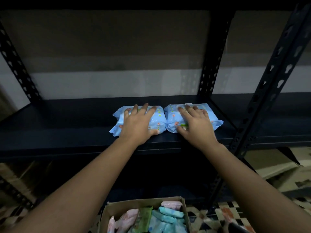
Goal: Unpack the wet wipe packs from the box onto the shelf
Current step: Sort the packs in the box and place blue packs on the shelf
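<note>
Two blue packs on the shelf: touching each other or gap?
Touching. Head view shows the left blue pack and right blue pack meeting end to end, crimped ends pressed together, no shelf visible between.

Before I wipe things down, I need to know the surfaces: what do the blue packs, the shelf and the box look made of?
The blue packs look like soft glossy plastic film: they crinkle, shine and have crimped ends. The shelf and its posts seem to be dark painted metal, judging by the punched holes and matte finish. The box looks like plain brown cardboard, with raw, dull edges.
</note>
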